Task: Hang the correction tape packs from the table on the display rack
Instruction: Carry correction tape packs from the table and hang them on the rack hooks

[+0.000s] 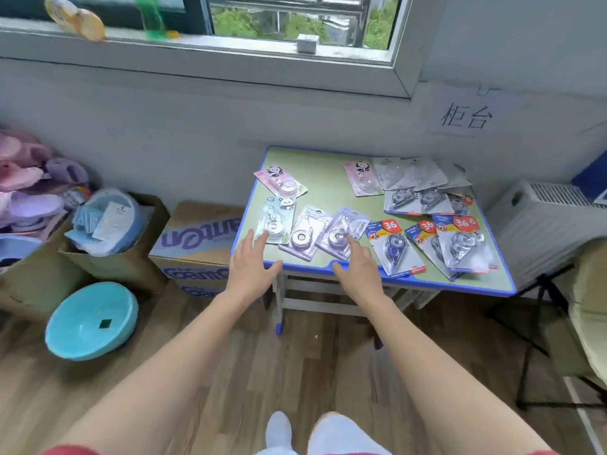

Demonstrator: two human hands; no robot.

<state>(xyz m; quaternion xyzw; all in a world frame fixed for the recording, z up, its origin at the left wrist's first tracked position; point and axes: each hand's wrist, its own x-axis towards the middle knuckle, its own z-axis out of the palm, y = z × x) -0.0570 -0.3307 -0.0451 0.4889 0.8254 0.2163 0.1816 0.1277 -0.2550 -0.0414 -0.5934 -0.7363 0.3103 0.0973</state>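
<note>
Several correction tape packs lie flat on a small green table with a blue rim (427,284). A pale panda pack (277,218) and two lilac packs (303,233) (343,231) sit near the front left; blue "36" packs (395,246) (463,241) lie at the front right; more packs (414,188) are piled at the back right. My left hand (251,261) reaches with straight fingers toward the panda pack at the table's front-left corner. My right hand (356,264) stretches out, fingertips at the right lilac pack. Neither hand holds anything. No display rack is in view.
Cardboard boxes (193,244) stand left of the table, with a turquoise basin (92,320) on the wooden floor. A white radiator (542,224) and a black tripod (551,310) are to the right. A window and sill run along the wall behind.
</note>
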